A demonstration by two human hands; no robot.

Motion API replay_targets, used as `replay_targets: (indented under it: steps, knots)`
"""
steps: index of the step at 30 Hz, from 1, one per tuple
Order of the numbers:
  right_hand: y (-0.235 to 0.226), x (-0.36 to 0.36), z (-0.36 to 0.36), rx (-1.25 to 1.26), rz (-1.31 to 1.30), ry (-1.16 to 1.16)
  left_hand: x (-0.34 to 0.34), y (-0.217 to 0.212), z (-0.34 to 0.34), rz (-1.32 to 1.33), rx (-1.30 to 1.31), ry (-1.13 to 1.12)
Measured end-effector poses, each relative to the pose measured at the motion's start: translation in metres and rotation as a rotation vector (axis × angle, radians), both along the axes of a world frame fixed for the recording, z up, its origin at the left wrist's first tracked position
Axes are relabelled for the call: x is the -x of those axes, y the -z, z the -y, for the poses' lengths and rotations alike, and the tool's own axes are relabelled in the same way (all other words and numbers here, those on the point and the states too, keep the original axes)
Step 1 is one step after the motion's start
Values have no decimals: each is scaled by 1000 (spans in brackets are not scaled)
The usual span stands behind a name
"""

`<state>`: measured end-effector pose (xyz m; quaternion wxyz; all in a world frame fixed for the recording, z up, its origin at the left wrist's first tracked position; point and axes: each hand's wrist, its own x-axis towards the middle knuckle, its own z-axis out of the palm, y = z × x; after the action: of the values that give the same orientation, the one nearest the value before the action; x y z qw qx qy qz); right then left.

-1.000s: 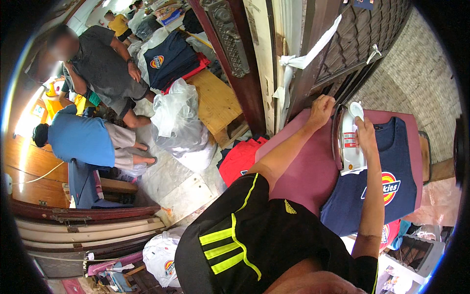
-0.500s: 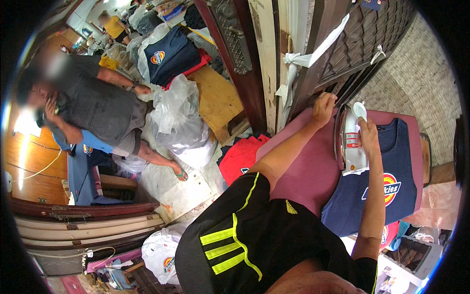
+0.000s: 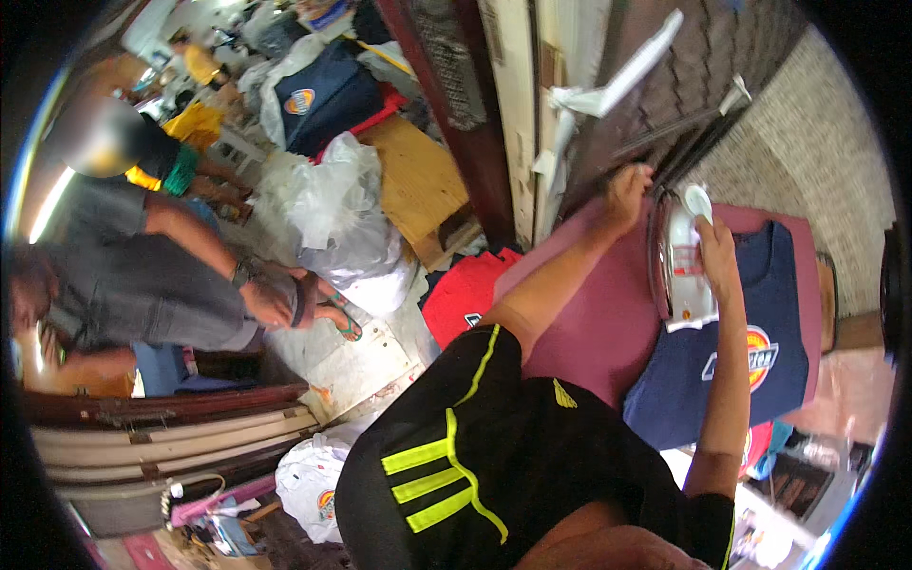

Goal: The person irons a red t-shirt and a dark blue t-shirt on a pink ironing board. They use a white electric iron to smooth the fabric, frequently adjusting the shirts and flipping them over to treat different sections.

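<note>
A clothes iron (image 3: 686, 271), white and silver with a red-marked panel, rests on the mauve ironing board (image 3: 594, 351). My right hand (image 3: 719, 255) is at the iron's right side, its fingers closed around the handle area. A white round-ended piece (image 3: 697, 203), like a small cup or spoon, shows just above those fingers; I cannot tell whether it belongs to the iron. Beside and partly under the right forearm lies a navy garment (image 3: 655, 404) with a round printed emblem. My left hand (image 3: 627, 197) is at the board's far edge, fingers curled and blurred; what they hold, if anything, is hidden.
Dark door panels (image 3: 456, 95) and a tied white cloth strip (image 3: 617, 90) rise beyond the board. Red folded garments (image 3: 465, 304) lie left of it. Plastic bags (image 3: 337, 223) stand on the floor. A person in grey (image 3: 123, 256) stands at left; others are behind.
My left hand has shifted slightly right and its fingers have lifted. The right hand stays at the iron. The person in grey has moved lower in view, and another person shows behind.
</note>
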<state>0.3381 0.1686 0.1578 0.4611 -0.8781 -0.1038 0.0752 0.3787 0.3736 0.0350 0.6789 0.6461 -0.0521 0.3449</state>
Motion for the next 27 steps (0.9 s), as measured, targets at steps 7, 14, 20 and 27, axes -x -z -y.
replay_targets:
  steps: [7, 14, 20, 27]
  knots:
    - [3, -4, 4, 148, 222, -100, 13, -25, 3, -91, 174, 157]
    - [-15, 6, -8, 131, 252, -126, 11, -24, -2, -98, 209, 195]
    - [35, -24, 10, 587, 798, -247, 8, -25, 4, -42, -128, 144]
    - [23, 65, 55, 544, 546, -217, 3, -22, 11, 21, -829, -87]
